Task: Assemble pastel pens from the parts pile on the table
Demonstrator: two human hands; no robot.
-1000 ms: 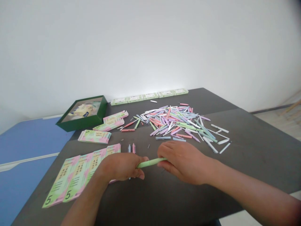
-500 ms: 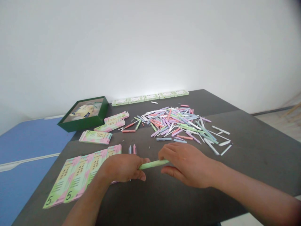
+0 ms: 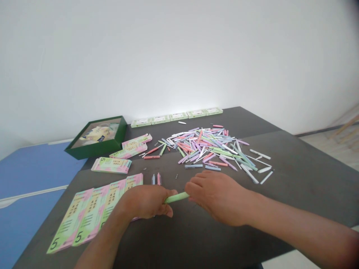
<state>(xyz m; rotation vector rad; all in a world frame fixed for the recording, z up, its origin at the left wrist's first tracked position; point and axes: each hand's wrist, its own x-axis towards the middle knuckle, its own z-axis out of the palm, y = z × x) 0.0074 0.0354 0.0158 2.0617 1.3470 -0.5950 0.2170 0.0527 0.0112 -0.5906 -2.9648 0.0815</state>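
Observation:
A light green pen (image 3: 176, 197) is held between my two hands just above the dark table. My left hand (image 3: 147, 201) is closed on its left end, with the thumb and fingers around it. The fingers of my right hand (image 3: 214, 196) are closed on the other end and hide its tip. Just beyond my left hand, a blue pen (image 3: 153, 179) and a pink pen (image 3: 159, 179) lie side by side, partly covered by that hand. A large heap of pastel pens and pen parts (image 3: 207, 145) spreads out beyond my right hand.
Pink-and-green packets (image 3: 84, 213) lie in a row at the left, with more small boxes (image 3: 112, 164) behind them. A green box (image 3: 95, 149) holding plastic bags stands at the back left. Several pale green boxes (image 3: 178, 116) line the wall edge. A blue surface (image 3: 42, 164) adjoins the table.
My right hand has moved a little left along the pen, and its fingers have closed further round the end. Less of the pen shows between my hands. The whole view has shifted slightly.

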